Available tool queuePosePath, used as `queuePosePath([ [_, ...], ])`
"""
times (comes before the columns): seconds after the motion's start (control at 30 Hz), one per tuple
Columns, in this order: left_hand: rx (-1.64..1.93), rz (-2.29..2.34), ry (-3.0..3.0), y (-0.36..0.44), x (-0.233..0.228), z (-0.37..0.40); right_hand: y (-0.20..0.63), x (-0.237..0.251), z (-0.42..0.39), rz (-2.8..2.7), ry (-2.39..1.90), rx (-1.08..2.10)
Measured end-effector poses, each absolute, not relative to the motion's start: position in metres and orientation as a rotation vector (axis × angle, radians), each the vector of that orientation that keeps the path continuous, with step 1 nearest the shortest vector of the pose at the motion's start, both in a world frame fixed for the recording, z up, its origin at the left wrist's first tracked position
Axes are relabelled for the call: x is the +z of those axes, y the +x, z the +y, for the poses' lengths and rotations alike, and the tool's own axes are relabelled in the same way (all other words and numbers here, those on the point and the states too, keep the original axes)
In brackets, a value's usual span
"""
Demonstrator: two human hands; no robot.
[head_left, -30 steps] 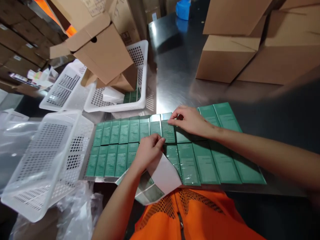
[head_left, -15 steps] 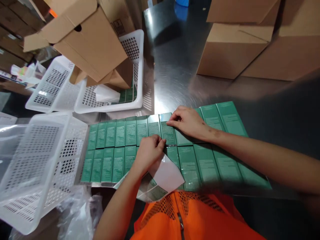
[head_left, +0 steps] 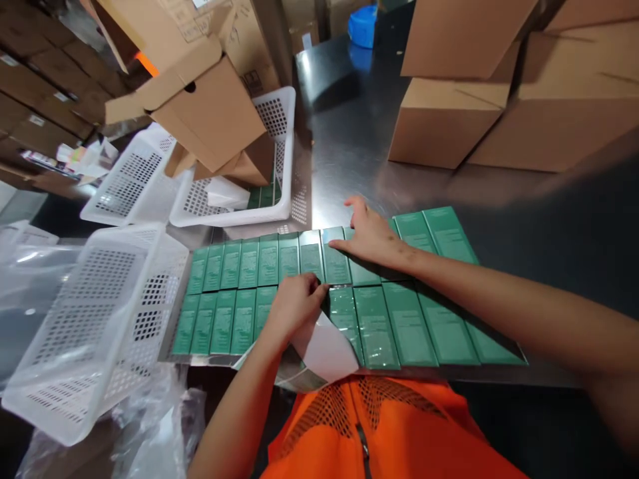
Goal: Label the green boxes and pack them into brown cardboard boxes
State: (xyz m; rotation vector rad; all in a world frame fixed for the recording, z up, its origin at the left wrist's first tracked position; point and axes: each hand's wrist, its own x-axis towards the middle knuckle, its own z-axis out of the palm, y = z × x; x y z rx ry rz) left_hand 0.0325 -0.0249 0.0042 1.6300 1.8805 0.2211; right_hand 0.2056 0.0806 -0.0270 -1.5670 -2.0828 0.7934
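Observation:
Two rows of green boxes lie side by side along the table's front edge, with fine print on their upper faces. My left hand is closed in a pinch over the front row, holding a curled sticker sheet with a white side and clear patches. That sheet droops between the boxes and the orange vest. Over the back row, my right hand has its thumb and index finger spread apart. Its thumb tip rests at a back-row box; the other fingers are partly hidden.
White perforated baskets stand to the left, and another basket behind holds an open carton. Closed cartons are stacked at the back right of the metal table. Clear plastic hangs at lower left.
My right hand has gone from a pinch at the back-row box to spread fingers, its index finger lifted. My left hand keeps hold of the sticker sheet. The view has shifted slightly.

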Motion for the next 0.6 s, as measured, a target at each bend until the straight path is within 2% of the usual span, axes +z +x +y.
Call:
queuePosePath([
  [0.1,0.356,1.949,1.644,0.028,0.012,-0.041,0.201,-0.02,0.093,-2.171,-1.572,0.816],
  [0.23,0.78,2.234,1.562,0.016,0.027,-0.063,0.204,-0.009,0.077,-2.095,-1.488,0.967],
  [0.43,1.391,2.442,1.298,0.001,0.046,-0.077,0.203,-0.007,-0.046,-1.89,-0.966,1.548],
  [0.6,1.655,2.396,1.197,-0.002,0.064,-0.075,0.168,-0.021,-0.112,-1.657,-0.889,1.68],
])
